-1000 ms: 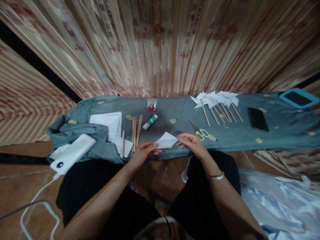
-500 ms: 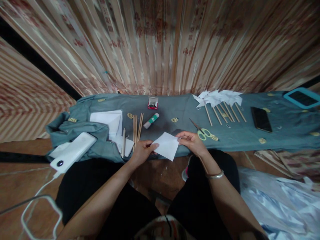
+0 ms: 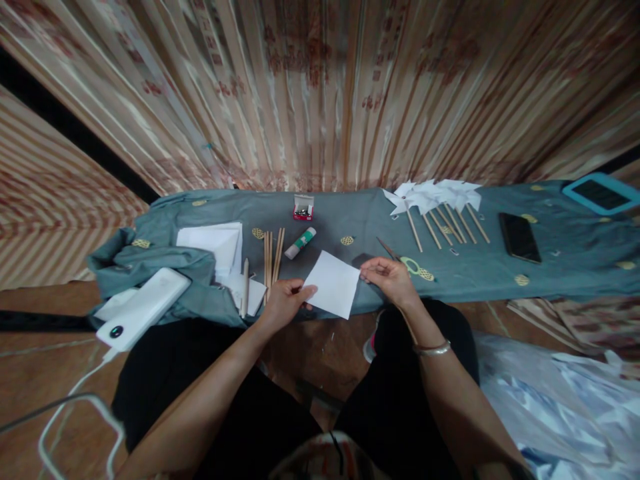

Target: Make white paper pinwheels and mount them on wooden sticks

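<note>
A white square of paper (image 3: 332, 283) lies unfolded at the front edge of a low table covered in grey-blue cloth (image 3: 360, 220). My left hand (image 3: 284, 302) pinches its left corner. My right hand (image 3: 390, 277) pinches its right corner, a bangle on that wrist. Green-handled scissors (image 3: 407, 263) lie just right of my right hand. Several wooden sticks (image 3: 273, 257) and a glue stick (image 3: 300, 243) lie just beyond my left hand.
Several finished white paper pinwheels on sticks (image 3: 440, 203) lie at the back right, beside a black phone (image 3: 520, 237) and a blue-cased tablet (image 3: 600, 193). A stack of white paper (image 3: 213, 243), a small red box (image 3: 303, 209) and a white power bank (image 3: 143, 307) sit to the left.
The paper was a folded triangle held between both hands. It has been opened out into a flat square, with both hands still on its corners.
</note>
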Available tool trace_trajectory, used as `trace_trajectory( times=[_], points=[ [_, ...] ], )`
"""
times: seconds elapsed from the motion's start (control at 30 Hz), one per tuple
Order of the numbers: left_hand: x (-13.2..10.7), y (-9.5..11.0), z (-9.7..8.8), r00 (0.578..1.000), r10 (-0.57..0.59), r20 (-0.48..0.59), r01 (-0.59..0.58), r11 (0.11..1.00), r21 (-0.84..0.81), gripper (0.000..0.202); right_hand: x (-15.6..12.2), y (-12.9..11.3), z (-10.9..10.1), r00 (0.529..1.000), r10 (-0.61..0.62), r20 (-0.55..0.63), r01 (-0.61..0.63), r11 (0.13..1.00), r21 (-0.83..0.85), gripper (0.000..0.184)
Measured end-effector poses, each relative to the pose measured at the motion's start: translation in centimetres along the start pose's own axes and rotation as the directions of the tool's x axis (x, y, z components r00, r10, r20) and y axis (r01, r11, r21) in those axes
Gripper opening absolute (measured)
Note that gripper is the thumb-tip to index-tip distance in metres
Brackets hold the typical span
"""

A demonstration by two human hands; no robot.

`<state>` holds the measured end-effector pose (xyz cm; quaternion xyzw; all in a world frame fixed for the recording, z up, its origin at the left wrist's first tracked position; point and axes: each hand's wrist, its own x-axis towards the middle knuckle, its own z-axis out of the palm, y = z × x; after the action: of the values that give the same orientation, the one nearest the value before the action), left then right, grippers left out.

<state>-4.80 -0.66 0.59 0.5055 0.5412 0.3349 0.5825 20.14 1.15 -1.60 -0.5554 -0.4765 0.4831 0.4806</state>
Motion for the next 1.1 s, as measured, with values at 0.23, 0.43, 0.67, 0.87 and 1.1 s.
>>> trace_trajectory(
  times=[0.23, 0.43, 0.67, 0.87, 1.1],
  points=[
    [0.6, -0.2, -1.3, 0.991, 0.054, -0.123, -0.057, 0.998, -0.02, 0.035, 0.0, -0.1, -4.0, 0.922, -0.312, -0.228, 0.092, 0.749, -0.657, 0.026],
    [1.3, 0.2, -1.9, 0.96, 0.158, -0.23, -0.177, 0.982, -0.064, 0.035, -0.8, 0.2, -4.3, 0.92, -0.368, -0.133, -0.034, 0.263, -0.964, 0.033],
    [2.0, 0.3, -2.8, 0.922, 0.249, -0.296, -0.273, 0.961, -0.044, 0.028, -1.5, -0.1, -4.7, 0.952, -0.275, -0.132, -0.082, 0.186, -0.979, 0.033],
    [2.4, 0.9, -3.4, 0.907, 0.257, -0.334, -0.311, 0.943, -0.118, 0.023, -1.7, -0.7, -4.5, 0.954, -0.145, -0.262, -0.126, 0.599, -0.791, 0.027],
    [2.4, 2.3, -4.3, 0.883, 0.187, -0.431, -0.294, 0.935, -0.196, 0.029, -3.7, -1.5, 0.9, 0.976, 0.206, 0.065, -0.213, 0.966, 0.143, 0.046]
  ],
)
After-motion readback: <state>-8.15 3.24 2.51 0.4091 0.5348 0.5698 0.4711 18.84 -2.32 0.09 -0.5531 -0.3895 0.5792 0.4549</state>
